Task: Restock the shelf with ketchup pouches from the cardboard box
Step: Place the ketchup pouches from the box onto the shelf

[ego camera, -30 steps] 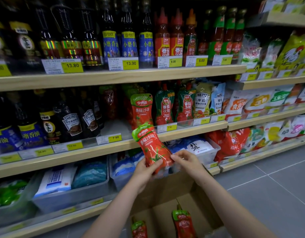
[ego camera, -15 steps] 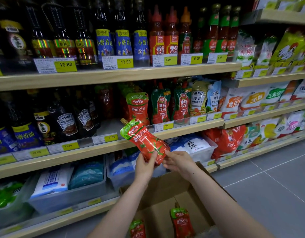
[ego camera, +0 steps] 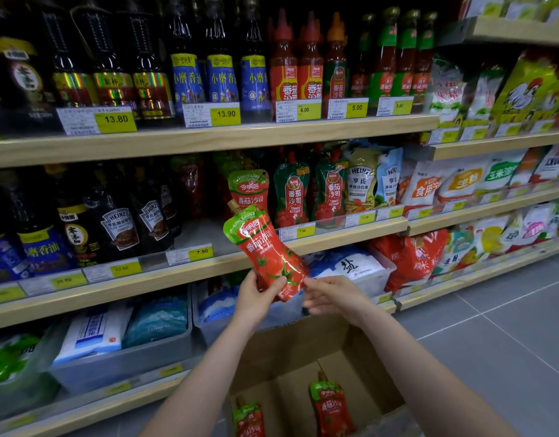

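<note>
The left hand [ego camera: 256, 299] gripped the pouch [ego camera: 265, 247] by its bottom edge at frame centre, thumb across the front; the pouch's long axis tilted up-left, spout toward the shelf [ego camera: 334, 239] slot beside a matching pouch. The right hand [ego camera: 331, 298], fingers loosely spread, sat just right of the base, holding nothing. The pouch looked glossy, soft, crinkled foil. Two more stood in the box [ego camera: 360, 367] below.

Both bare forearms reach up and forward from the bottom of the view, converging toward the middle. The left hand [ego camera: 256, 299] is raised with its thumb pressed across the front of a ketchup pouch [ego camera: 265, 247] and its fingers curled behind it. The right hand [ego camera: 331, 296] sits just beside, fingers loosely extended toward the pouch's lower edge, fingertips about touching it
</note>
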Demonstrator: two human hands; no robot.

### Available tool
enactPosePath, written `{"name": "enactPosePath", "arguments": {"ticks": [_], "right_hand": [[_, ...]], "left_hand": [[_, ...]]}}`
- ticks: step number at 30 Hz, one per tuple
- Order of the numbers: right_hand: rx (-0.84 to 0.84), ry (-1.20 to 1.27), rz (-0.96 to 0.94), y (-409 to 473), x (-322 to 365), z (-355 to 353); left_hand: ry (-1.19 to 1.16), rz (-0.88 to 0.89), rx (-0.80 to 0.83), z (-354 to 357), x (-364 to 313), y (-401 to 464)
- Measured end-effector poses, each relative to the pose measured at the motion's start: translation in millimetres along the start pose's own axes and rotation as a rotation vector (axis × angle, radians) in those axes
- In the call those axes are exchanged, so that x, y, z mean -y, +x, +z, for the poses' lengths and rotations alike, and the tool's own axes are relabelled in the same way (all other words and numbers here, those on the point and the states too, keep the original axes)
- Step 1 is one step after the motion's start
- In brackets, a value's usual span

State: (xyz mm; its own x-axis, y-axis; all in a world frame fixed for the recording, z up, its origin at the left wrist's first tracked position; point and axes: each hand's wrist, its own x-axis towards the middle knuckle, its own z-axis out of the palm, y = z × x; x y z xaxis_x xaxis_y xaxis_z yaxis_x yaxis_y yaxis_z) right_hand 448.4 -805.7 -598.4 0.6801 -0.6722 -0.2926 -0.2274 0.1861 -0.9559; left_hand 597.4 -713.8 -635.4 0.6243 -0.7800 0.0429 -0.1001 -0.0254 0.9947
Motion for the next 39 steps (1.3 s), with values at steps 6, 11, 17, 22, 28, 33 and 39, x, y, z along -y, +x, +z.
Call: {"name": "enactPosePath", "arguments": {"ticks": [6,11,17,22,28,33,39], "right_hand": [[-0.155,-0.298,-0.258,7,27,3],[-0.303,-0.258,-0.362,15,28,53],[-0.263,-0.145,-0.499,20,43,83],[-0.276,-0.207,-0.616,36,79,113],[-0.267,-0.279,-0.762,53,108,161],[-0.314,-0.279,-0.786,82,107,187],[-0.505,-0.515,-0.606,125,110,206]], "left_hand": [[0.230,0.158,0.026,-15,-1,7],[0.401,0.270,0.020,-15,4,0],[0.691,0.389,-0.109,-76,-14,-6],[1.403,0.626,-0.437,-173,-10,10],[1.626,0.553,-0.398,-226,4,24],[1.692,0.577,-0.365,-251,25,35],[1.673,0.697,-0.472,-259,50,48]]}}
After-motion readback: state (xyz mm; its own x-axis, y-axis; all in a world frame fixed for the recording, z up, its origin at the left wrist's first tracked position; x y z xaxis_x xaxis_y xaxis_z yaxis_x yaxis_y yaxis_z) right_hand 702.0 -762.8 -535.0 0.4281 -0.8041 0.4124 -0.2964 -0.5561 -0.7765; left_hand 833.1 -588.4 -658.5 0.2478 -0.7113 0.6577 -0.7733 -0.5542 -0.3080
